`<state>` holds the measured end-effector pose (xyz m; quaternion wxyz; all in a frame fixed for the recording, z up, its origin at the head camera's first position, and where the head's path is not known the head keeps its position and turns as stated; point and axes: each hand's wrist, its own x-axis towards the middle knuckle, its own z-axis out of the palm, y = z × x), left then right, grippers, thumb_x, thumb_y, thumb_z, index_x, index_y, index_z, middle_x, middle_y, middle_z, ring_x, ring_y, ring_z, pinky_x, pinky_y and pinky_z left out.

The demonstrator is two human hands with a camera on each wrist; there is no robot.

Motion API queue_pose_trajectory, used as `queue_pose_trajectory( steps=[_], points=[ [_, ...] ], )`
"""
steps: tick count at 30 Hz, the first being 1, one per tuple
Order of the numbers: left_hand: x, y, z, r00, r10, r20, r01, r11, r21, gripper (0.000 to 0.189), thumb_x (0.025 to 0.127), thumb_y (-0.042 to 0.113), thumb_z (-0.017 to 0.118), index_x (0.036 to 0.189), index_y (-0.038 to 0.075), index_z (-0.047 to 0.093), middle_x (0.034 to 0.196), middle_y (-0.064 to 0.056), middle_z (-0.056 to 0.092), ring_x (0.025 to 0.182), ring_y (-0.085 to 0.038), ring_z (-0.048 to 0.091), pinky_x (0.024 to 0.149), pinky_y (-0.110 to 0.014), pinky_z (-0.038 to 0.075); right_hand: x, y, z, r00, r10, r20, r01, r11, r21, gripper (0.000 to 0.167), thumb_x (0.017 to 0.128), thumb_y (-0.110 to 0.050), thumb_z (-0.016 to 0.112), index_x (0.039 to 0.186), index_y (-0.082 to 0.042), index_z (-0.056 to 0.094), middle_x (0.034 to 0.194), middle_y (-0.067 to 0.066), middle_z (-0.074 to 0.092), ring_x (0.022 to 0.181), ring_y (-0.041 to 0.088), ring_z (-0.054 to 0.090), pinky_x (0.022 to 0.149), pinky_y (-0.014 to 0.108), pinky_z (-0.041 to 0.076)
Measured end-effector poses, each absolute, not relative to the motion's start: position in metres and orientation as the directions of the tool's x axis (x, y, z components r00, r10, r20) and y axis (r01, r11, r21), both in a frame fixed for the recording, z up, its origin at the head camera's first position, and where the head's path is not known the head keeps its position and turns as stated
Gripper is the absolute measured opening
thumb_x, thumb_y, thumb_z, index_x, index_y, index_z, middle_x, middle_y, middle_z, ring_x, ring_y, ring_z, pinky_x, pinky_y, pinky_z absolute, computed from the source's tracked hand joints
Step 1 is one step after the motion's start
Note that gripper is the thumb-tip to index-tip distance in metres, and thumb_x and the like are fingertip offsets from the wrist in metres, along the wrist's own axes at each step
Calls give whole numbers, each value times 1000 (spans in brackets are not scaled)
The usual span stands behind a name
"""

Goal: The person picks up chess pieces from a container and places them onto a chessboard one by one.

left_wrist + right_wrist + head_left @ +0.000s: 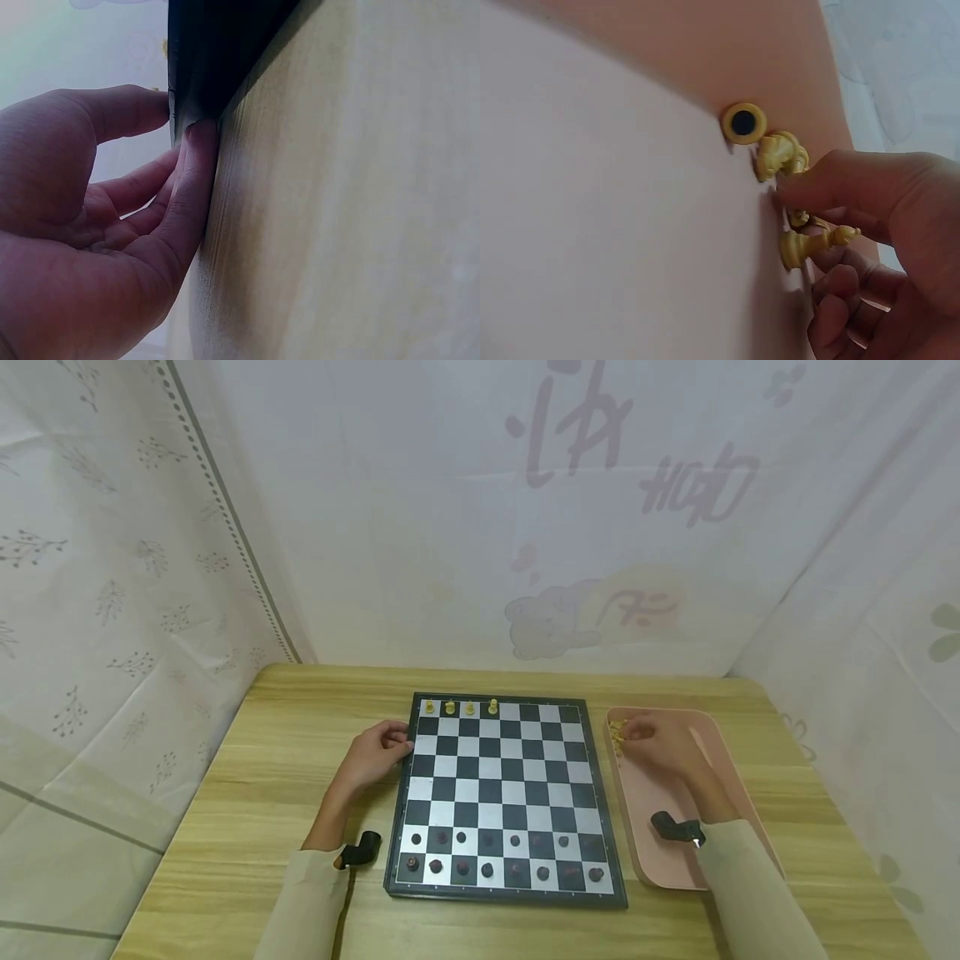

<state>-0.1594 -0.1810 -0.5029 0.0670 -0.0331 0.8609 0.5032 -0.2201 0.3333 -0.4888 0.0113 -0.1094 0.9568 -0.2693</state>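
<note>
My left hand (372, 758) is at the left edge of the black-and-white chessboard (489, 770). In the left wrist view its thumb lies on the board's upper edge and a finger against the side, pinching the black rim (217, 52). Over the far left of the pink tray (652, 827), my right hand (663, 742) reaches down among yellow chess pieces. Its thumb and forefinger close around a yellow chess piece (799, 218), mostly hidden behind the thumb. A yellow knight (776, 155) lies beside the thumb tip, and a yellow bishop (810, 246) is just below it.
Several yellow pieces (470, 708) stand along the board's far row, towards the left. Dark pieces (487, 869) fill the two near rows. Another yellow piece (743, 123) shows its round base by the tray wall (705, 52). A patterned curtain (420, 527) hangs behind the wooden table (300, 727).
</note>
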Motion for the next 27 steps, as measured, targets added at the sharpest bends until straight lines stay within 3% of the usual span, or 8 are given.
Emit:
queue_pose_trajectory(
  steps=[6,8,19,27],
  points=[
    [-159,-181,-503,-989,12,-148,-123,493,861,41,106,16,72,142,-3,67,118,-15,73,105,-28,70,87,-39,55,-216,347,-487,-989,-127,75,-146,922,-358,15,94,-34,81,104,-24,86,106,1,82,100,29,70,86,49,49],
    [-159,-181,-503,-989,10,-149,-125,493,861,41,106,16,73,142,-2,67,118,-15,73,105,-28,70,87,-39,55,-215,352,-486,-991,-104,84,-127,926,-355,16,93,-36,83,104,-26,86,105,-1,82,100,29,70,85,48,49],
    [-159,-182,-502,-989,6,-147,-125,485,866,41,105,14,72,142,-3,66,118,-15,73,105,-28,70,87,-37,55,-217,363,-486,-995,-45,91,-86,854,-514,22,100,-22,76,114,-6,81,110,17,78,100,36,69,83,46,50],
    [-159,-181,-501,-990,11,-139,-115,494,862,41,104,13,73,141,-4,67,116,-15,73,104,-29,70,85,-36,54,-218,364,-486,-993,-60,106,-104,874,-474,24,95,-19,79,111,-1,83,108,18,79,96,36,67,82,47,50]
  ],
)
